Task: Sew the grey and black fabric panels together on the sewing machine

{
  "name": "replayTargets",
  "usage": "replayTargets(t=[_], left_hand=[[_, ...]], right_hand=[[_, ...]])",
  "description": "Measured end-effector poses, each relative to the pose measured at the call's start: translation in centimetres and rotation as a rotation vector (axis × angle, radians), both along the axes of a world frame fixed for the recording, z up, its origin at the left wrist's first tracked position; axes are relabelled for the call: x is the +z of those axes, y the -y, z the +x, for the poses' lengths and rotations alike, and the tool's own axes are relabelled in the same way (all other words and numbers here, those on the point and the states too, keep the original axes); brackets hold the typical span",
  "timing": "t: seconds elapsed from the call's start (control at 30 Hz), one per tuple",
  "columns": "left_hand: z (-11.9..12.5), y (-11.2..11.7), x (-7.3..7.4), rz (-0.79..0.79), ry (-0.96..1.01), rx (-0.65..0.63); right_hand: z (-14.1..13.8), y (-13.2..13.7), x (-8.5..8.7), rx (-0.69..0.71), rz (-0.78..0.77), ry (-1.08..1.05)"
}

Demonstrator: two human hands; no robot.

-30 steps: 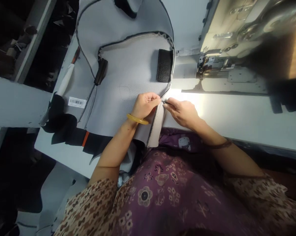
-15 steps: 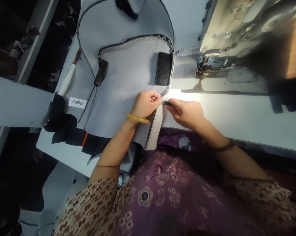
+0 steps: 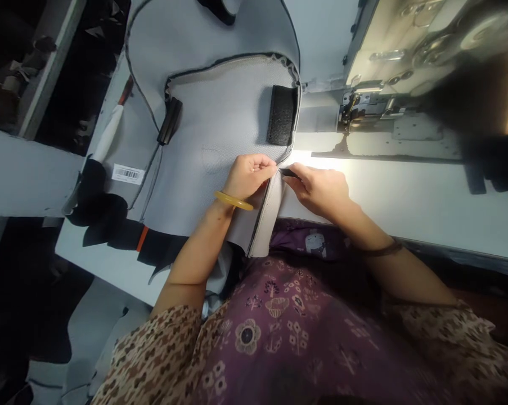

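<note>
A large grey sewn cover (image 3: pixel 220 118) with black-edged seams lies spread in front of me, a black fabric patch (image 3: pixel 282 115) near its right edge. My left hand (image 3: pixel 250 175), with a yellow bangle at the wrist, rests on it and pinches the cover's right edge between thumb and fingers. Just to the right, my right hand (image 3: pixel 319 187) is closed around a small black tool (image 3: pixel 288 172). The tool's tip meets the edge by my left fingertips; its exact kind is hidden by my fingers. A pale strip (image 3: pixel 270 219) runs down from there along the cover's edge.
At the upper right stands a sewing machine (image 3: pixel 389 67), its needle area (image 3: pixel 350 109) lit. The white tabletop (image 3: pixel 405 197) extends right of my hands. A black clip-like piece (image 3: pixel 170 121) and a barcode label (image 3: pixel 127 174) lie to the left.
The cover shows slightly farther left in view. My hands stay at the same edge, the fingertips and the black tool shifting only a little.
</note>
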State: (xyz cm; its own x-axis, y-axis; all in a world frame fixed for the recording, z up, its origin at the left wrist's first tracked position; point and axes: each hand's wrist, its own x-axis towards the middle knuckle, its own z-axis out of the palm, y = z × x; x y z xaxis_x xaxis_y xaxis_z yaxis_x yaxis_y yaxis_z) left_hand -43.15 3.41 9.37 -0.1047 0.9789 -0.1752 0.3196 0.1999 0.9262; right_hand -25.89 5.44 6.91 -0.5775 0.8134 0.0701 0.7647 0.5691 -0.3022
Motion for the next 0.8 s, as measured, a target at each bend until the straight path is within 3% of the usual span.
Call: replayTargets(t=[0.8], left_hand=[[-0.17,-0.02,-0.5,-0.005,0.051,-0.005]], right_hand=[[0.03,0.24,0.41,-0.001,0.016,0.041]])
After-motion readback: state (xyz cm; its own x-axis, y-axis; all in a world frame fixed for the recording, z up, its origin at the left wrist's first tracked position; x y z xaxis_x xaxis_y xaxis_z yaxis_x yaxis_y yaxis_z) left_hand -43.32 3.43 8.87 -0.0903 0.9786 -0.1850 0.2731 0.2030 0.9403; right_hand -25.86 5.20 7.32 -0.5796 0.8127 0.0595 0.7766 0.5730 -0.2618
